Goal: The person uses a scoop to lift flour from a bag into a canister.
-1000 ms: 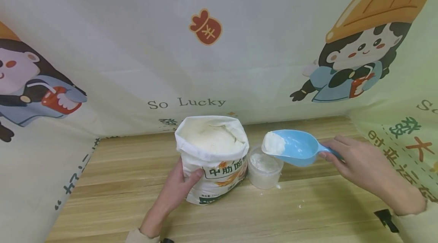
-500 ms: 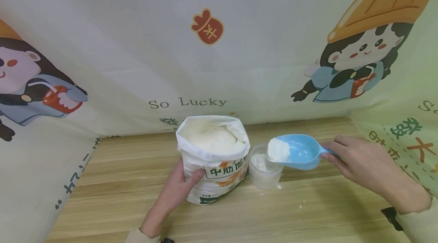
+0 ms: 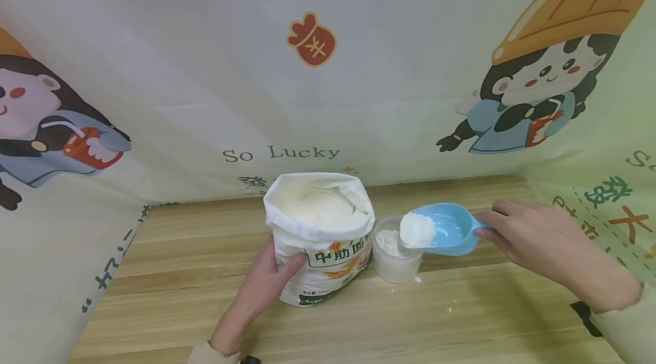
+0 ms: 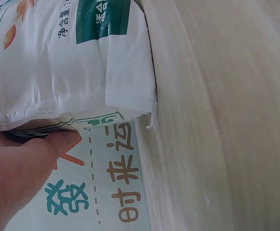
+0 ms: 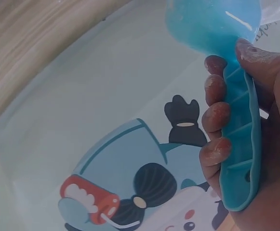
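Note:
An upright white flour bag point(image 3: 320, 261) stands with its top rolled down and pale flour inside. My left hand point(image 3: 269, 273) grips its left side, thumb across the front; the left wrist view shows the thumb near the bag's lower edge. In my right hand point(image 3: 538, 238) is a blue scoop point(image 3: 451, 227), fingers curled round its ribbed handle point(image 5: 241, 130). A heap of flour point(image 3: 417, 231) lies at the scoop's front end, over the right rim of a clear plastic tub point(image 3: 394, 267). White flour also sits in that tub, just right of the bag.
The wooden tabletop point(image 3: 487, 318) carries small flour specks right of the tub. A printed cloth point(image 3: 400, 96) hangs behind and on both sides, close behind the bag.
My right hand brought the loaded scoop slightly right and down, from above the tub toward its right rim, and tilted it a little. The left hand and the bag held still.

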`<action>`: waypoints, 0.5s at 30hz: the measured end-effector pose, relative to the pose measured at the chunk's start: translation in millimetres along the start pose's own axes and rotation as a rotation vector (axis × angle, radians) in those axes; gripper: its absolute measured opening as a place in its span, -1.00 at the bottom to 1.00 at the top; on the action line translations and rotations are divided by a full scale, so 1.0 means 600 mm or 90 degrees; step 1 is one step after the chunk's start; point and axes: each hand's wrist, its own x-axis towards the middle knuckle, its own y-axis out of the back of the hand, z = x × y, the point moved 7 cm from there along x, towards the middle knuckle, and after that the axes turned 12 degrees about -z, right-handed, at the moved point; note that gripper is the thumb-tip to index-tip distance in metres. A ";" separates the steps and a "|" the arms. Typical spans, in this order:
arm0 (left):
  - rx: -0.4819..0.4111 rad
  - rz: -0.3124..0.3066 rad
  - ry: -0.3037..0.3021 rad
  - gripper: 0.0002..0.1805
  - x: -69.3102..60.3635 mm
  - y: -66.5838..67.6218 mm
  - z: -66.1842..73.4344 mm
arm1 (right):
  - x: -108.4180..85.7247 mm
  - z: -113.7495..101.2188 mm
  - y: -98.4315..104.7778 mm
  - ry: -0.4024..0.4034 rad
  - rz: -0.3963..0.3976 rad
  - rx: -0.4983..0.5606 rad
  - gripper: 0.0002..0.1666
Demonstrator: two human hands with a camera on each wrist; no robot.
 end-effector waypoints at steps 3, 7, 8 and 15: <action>0.003 0.002 0.004 -0.43 0.000 0.000 0.000 | 0.004 -0.003 0.004 0.010 0.007 -0.012 0.04; 0.004 0.004 0.007 -0.43 -0.001 0.000 0.000 | 0.010 -0.005 0.009 0.008 -0.014 -0.026 0.03; 0.003 0.004 0.008 -0.43 -0.001 0.000 0.000 | 0.012 -0.006 0.010 0.005 -0.026 -0.027 -0.09; 0.003 0.001 0.007 -0.42 -0.001 -0.001 0.000 | 0.027 -0.018 0.021 0.001 -0.071 -0.048 -0.76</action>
